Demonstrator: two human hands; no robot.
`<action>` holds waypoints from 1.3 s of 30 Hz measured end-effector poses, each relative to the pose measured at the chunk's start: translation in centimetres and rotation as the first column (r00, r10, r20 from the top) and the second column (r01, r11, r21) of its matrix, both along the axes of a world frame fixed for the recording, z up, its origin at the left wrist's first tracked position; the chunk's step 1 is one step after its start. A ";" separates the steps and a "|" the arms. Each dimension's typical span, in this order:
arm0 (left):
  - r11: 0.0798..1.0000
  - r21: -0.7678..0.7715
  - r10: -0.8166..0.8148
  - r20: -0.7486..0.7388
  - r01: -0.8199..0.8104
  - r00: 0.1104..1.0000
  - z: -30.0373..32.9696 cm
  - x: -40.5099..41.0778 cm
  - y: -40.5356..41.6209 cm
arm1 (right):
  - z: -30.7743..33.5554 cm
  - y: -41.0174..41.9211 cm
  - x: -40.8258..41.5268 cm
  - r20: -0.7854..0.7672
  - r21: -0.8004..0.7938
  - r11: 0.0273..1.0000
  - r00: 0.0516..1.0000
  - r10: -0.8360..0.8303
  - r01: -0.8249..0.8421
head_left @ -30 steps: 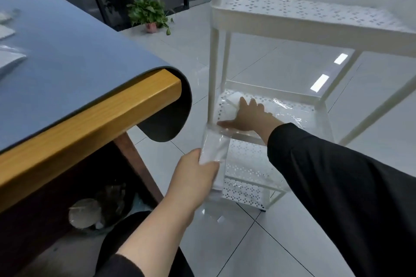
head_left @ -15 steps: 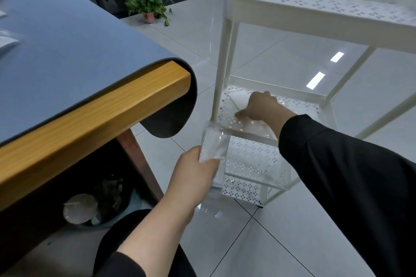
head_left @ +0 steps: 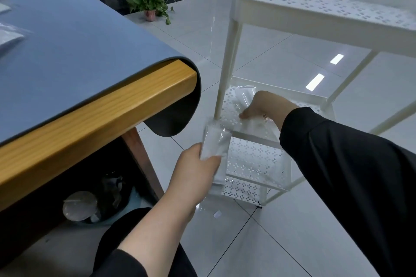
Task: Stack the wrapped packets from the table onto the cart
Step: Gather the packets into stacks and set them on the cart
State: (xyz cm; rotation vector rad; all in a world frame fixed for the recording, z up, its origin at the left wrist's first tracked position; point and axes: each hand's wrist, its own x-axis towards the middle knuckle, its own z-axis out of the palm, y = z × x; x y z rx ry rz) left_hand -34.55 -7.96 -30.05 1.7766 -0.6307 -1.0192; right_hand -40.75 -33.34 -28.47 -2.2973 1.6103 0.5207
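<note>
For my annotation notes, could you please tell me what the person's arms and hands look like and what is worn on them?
Both hands, the left hand and the right hand, are bare: no gloves, and no rings or watch are visible. Both arms wear plain black long sleeves; the left sleeve sits further up the forearm, while the right sleeve reaches the wrist.

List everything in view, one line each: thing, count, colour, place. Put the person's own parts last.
cart: one, white, perforated shelves, on the floor right of the table
table: one, wooden edge, left
mat: one, blue-grey, covering the table, corner drooping over the edge
packet on the middle shelf: at least one, clear wrap, white contents, under the right hand
held packet: one, clear wrap, white contents, in the left hand
packets on the table: a few, blurred, far left edge
potted plant: one, green, pink pot, on the floor behind
bin: one, dark, under the table
left hand: grips the held packet
right hand: on the middle-shelf packet, fingers curled
</note>
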 end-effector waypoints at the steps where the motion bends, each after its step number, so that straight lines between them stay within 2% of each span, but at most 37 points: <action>1: 1.000 0.001 -0.001 -0.003 0.001 1.000 0.0 0.0 0.1 | -0.1 0.0 -0.1 0.010 0.015 1.000 1.000 -0.017 0.017; 3: 1.000 0.003 0.003 -0.002 -0.003 1.000 0.0 -0.1 0.2 | 0.0 0.0 -0.3 0.088 0.020 0.997 0.993 -0.075 0.073; 5: 1.000 0.001 0.012 -0.018 -0.012 1.000 0.1 -0.2 0.6 | -0.1 -0.5 -0.8 0.277 0.020 0.983 0.944 -0.179 0.180; 8: 1.000 -0.006 0.025 -0.050 -0.025 0.998 0.0 -0.4 1.0 | 0.0 -1.2 -2.0 0.604 0.127 0.930 0.717 -0.349 0.346; 11: 1.000 -0.009 0.028 -0.074 -0.028 0.997 0.1 -0.7 1.1 | 0.4 -1.9 -3.0 0.799 0.184 0.890 0.464 -0.382 0.416; 13: 1.000 -0.012 0.027 -0.087 -0.028 0.996 0.2 -1.0 1.1 | 1.3 -2.0 -3.7 0.875 0.219 0.857 0.295 -0.384 0.466; 16: 0.998 -0.019 0.052 -0.105 -0.054 0.993 0.5 -1.4 1.0 | 2.8 -1.3 -5.5 0.895 0.372 0.793 0.039 -0.444 0.482; 19: 0.996 -0.032 0.082 -0.144 -0.088 0.986 1.0 -1.7 1.1 | 4.2 1.2 -8.1 0.815 0.577 0.750 -0.162 -0.557 0.325; 20: 0.995 -0.037 0.089 -0.168 -0.096 0.982 1.2 -1.8 1.2 | 4.7 2.9 -8.8 0.796 0.606 0.756 -0.170 -0.581 0.249; 21: 0.994 -0.043 0.089 -0.193 -0.098 0.977 1.4 -2.1 1.3 | 4.8 4.7 -9.5 0.786 0.618 0.762 -0.132 -0.604 0.194; 24: 0.993 -0.032 0.100 -0.265 -0.113 0.959 1.7 -3.1 1.3 | 4.1 11.4 -10.6 0.790 0.595 0.796 0.097 -0.605 0.112; 28: 0.993 -0.006 0.098 -0.481 -0.116 0.871 2.7 -5.4 1.7 | 1.9 18.1 -10.7 0.871 0.367 0.916 0.288 -0.399 0.160; 30: 0.991 -0.020 0.101 -0.518 -0.130 0.850 2.9 -6.5 2.2 | 1.3 20.7 -10.4 0.852 0.265 0.951 0.423 -0.310 0.162; 31: 0.989 -0.036 0.104 -0.527 -0.145 0.843 3.0 -7.0 2.5 | 1.1 21.7 -10.3 0.843 0.261 0.956 0.451 -0.294 0.135; 35: 0.981 -0.044 0.130 -0.570 -0.188 0.811 2.7 -8.0 3.4 | 0.7 23.2 -10.4 0.823 0.488 0.872 0.317 -0.471 0.028; 37: 0.978 -0.023 0.154 -0.579 -0.205 0.801 2.4 -8.0 3.5 | 1.0 22.4 -10.7 0.835 0.445 0.894 0.339 -0.434 0.048; 39: 0.973 -0.010 0.180 -0.586 -0.229 0.790 2.2 -7.8 3.5 | 1.4 20.2 -11.2 0.862 0.261 0.961 0.425 -0.276 0.094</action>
